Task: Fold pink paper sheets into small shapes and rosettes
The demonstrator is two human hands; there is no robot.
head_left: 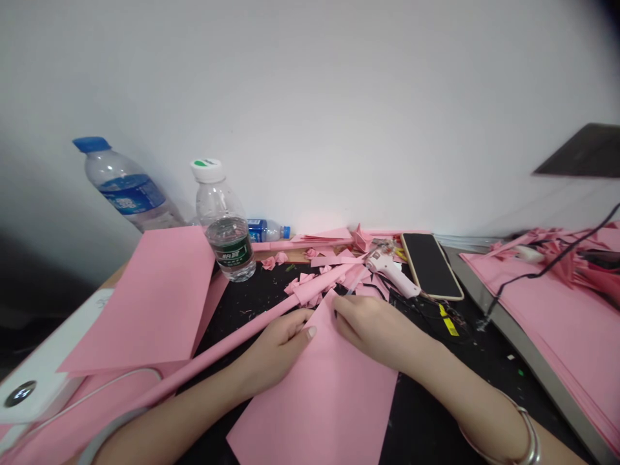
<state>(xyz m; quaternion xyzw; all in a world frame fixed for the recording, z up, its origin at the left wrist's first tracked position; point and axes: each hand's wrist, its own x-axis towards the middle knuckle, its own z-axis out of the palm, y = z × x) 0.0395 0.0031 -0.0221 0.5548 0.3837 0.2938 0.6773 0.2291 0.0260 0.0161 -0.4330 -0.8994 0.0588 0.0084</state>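
Observation:
A sheet of pink paper lies slanted over the black work surface in front of me. My left hand grips its upper left edge, thumb on top and fingers beneath. At the upper corner, my right hand has its fingers closed on the paper, with the fingertips partly hidden. Just beyond my hands runs a long rolled pink paper tube, slanting from lower left to upper right. Small folded pink paper pieces lie around the tube's far end. A pale glue gun rests close beyond my right hand.
At left stand a water bottle with a white cap and a larger blue-capped bottle, near stacked pink sheets and a white device. A phone lies at the back. More pink paper and a black cable are right.

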